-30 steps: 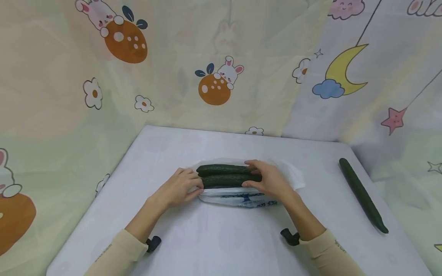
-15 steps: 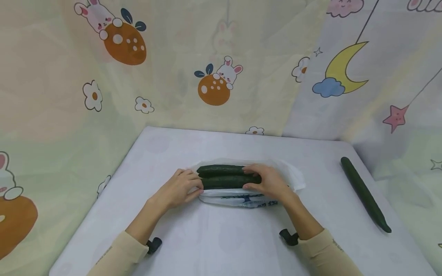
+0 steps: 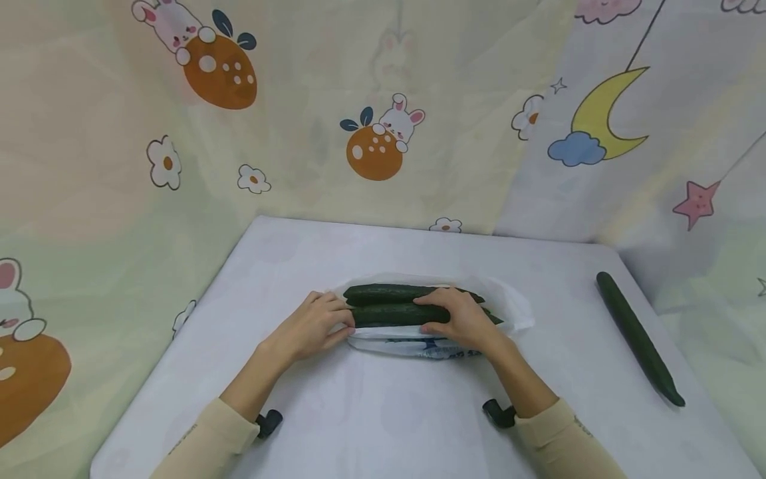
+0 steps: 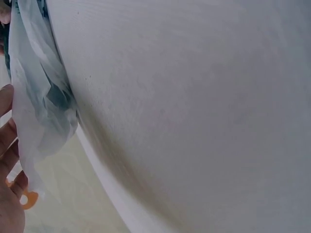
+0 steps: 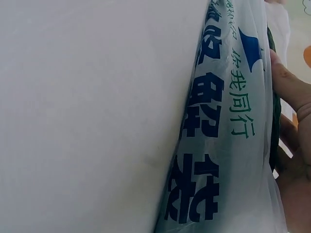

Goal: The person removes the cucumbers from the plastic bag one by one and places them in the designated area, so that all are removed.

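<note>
Item by item, from the left: backdrop (image 3: 299,100), one printed cloth surround, bearing three orange fruits with rabbits (the lowest cut by the picture's edge) and one yellow moon. Table (image 3: 383,412), one, white-covered. Sleeves, two, beige: left sleeve (image 3: 209,439), right sleeve (image 3: 568,442). Wrist devices, two, black: left device (image 3: 270,423), right device (image 3: 499,414).

Left hand (image 3: 314,326), one: fingers bent in at the left end of the bag, holding its edge. Plastic bag (image 3: 395,344), one, white and translucent, lying mid-table, its film showing behind, before and to the right of its contents. Cucumbers, three in all, dark green. Two lie side by side in the bag: far cucumber (image 3: 389,293) and near cucumber (image 3: 397,315), both running left to right, their tips pointing right. Right hand (image 3: 463,319), one: thumb on the near side, fingers across the top, gripping the near cucumber. Third cucumber (image 3: 639,339), lying aslant on the table by its right edge, well apart from the bag.

By view: the head camera alone shows the third cucumber. The left wrist camera gives the bag's crumpled left end, with fingers against the film. The right wrist camera gives the bag's lettering (image 5: 201,102) in large dark-blue characters, beside smaller green ones (mostly folded from sight in the head view).
</note>
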Motion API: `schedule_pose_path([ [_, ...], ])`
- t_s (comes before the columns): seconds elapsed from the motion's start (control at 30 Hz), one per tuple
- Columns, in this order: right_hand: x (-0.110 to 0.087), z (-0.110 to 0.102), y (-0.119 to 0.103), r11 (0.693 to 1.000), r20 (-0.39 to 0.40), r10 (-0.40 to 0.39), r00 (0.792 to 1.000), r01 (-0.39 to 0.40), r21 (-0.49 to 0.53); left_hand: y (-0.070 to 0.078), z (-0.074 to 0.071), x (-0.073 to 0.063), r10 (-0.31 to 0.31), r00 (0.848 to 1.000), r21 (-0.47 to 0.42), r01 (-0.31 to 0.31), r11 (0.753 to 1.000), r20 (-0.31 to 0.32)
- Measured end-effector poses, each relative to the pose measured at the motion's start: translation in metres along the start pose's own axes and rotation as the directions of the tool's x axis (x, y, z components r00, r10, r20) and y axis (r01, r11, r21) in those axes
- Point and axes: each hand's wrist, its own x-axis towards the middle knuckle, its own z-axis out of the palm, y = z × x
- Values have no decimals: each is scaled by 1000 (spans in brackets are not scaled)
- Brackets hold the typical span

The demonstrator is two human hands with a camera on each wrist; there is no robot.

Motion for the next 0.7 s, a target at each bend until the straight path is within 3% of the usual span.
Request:
schedule_pose_path([
  [0.4,0,5,-2,999,-5,20,1000,-21,-36,1,3,2,5,1000,4,-5,1000,12],
  [0.7,2,5,-3,995,6,-7,1000,7,-100,1,1,2,-7,1000,17,6,1000,25],
])
